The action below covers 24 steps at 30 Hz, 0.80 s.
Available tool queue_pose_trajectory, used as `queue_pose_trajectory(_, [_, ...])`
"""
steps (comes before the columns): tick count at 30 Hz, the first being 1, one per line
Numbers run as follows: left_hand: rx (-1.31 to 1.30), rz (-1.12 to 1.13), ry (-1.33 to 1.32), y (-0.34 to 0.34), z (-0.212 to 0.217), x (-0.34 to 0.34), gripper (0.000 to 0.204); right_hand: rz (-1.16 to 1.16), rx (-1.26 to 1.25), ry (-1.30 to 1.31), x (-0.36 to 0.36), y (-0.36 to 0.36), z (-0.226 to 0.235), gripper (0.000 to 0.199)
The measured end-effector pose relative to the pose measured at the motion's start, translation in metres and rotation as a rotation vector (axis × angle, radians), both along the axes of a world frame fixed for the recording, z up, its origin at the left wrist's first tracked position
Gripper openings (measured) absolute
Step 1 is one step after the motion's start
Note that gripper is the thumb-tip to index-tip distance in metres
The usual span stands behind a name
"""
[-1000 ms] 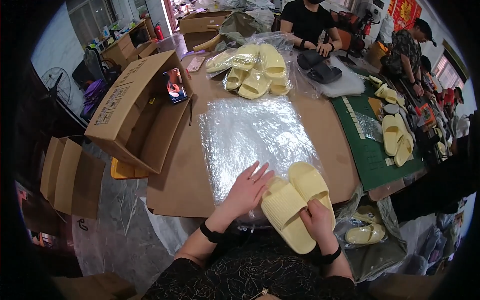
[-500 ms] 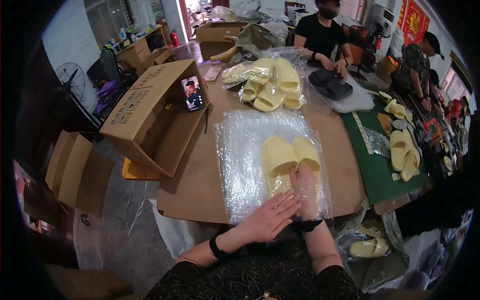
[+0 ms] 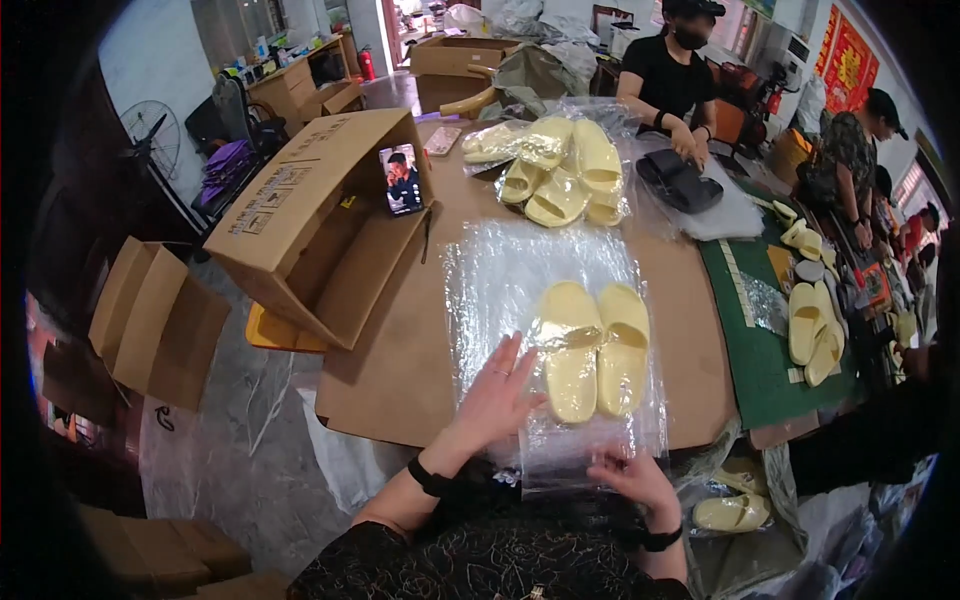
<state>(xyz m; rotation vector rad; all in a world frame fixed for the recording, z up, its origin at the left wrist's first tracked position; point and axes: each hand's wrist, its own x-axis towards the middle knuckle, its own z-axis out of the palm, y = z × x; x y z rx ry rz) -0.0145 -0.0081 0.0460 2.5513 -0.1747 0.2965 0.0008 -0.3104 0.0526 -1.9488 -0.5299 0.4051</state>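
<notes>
Pale-yellow slippers (image 3: 571, 380) in clear plastic (image 3: 590, 440) lie just beside the wide-spread left grip (image 3: 497, 395) and beyond the right grip (image 3: 637, 477), whose closure I cannot tell.

A packing workshop: clear plastic bags (image 3: 492, 290) stacked at the near edge of the tabletop (image 3: 690, 350), bagged slides (image 3: 560, 175) toward its far edge, a cardboard carton (image 3: 310, 195) at its left edge.

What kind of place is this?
Probably a packing workshop. Yellow slippers lie in a clear bag on the table, more bagged slippers are piled behind, and another person handles black slippers.
</notes>
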Motion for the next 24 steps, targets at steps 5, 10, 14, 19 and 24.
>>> queue_pose_trajectory(5, [-0.048, 0.073, 0.051, 0.011, -0.027, 0.008, 0.074, 0.453, 0.329, 0.398, -0.002, -0.041, 0.090, 0.023])
queue_pose_trajectory(10, [0.046, 0.105, 0.046, 0.007, -0.041, 0.006, 0.075, -0.306, 0.099, -0.053, 0.039, 0.016, 0.086, 0.023])
queue_pose_trajectory(14, [0.098, 0.107, 0.022, 0.005, -0.046, 0.008, 0.077, -0.269, -0.073, -0.313, 0.077, 0.063, 0.057, 0.031])
queue_pose_trajectory(19, [0.095, 0.097, -0.003, 0.002, -0.047, 0.006, 0.077, -0.305, -0.546, -0.478, 0.103, 0.095, -0.001, 0.051])
queue_pose_trajectory(24, [0.056, 0.111, 0.035, 0.003, -0.041, 0.003, 0.078, -0.362, -0.538, -0.385, 0.107, 0.110, -0.019, 0.053])
